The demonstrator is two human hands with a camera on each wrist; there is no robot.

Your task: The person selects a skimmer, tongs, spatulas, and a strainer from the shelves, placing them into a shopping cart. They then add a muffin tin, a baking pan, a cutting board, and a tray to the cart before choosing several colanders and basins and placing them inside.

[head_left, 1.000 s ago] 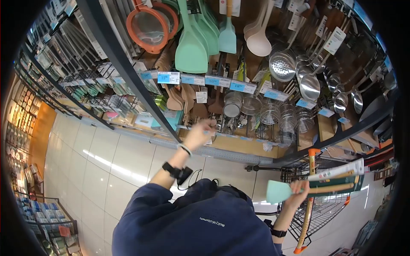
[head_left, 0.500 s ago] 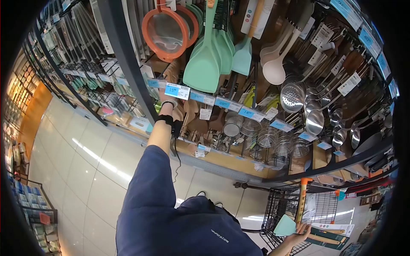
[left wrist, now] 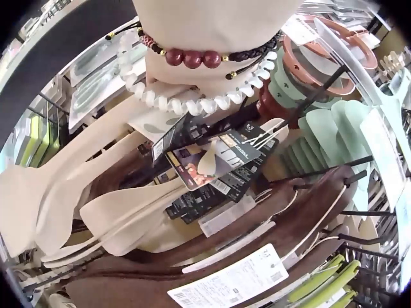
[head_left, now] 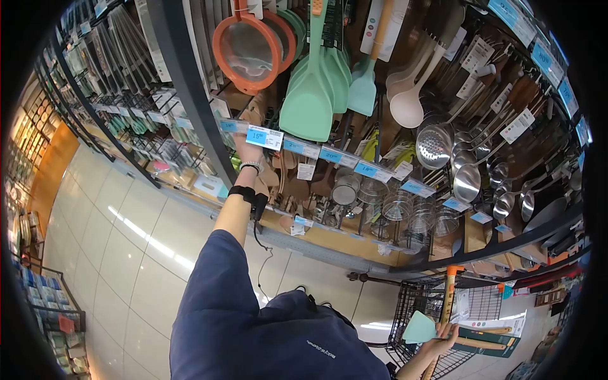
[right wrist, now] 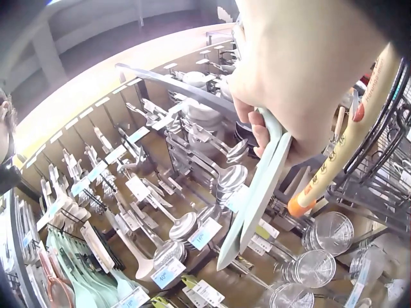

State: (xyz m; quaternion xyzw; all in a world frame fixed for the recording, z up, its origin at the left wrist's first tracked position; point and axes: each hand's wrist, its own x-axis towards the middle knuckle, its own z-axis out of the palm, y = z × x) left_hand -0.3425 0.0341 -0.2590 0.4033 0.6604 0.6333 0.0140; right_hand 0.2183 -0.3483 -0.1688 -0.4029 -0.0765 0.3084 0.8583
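Observation:
My left arm is raised to the shelf, and my left hand (head_left: pixel 249 151) sits just under the price-tag rail (head_left: pixel 266 137) among hanging beige spatulas (left wrist: pixel 128 218). The left wrist view shows bracelets (left wrist: pixel 192 59) and labelled spatula cards (left wrist: pixel 218 157); the fingers are hidden. Low at the right, my right hand (head_left: pixel 441 344) grips a mint green spatula (head_left: pixel 420 329), whose flat blade (right wrist: pixel 257 192) shows in the right wrist view, over a black wire cart (head_left: pixel 418 304).
Mint turners (head_left: pixel 308 107), orange-rimmed sieves (head_left: pixel 247 47), ladles and skimmers (head_left: pixel 468 180) hang on the rack. The cart has a wooden handle with orange ends (head_left: pixel 448 294) and holds a carded item (head_left: pixel 491 339). Pale tiled floor (head_left: pixel 145 240) lies to the left.
My left hand rose from the lower shelf edge up to the price-tag rail. My right hand with the mint spatula sank toward the cart.

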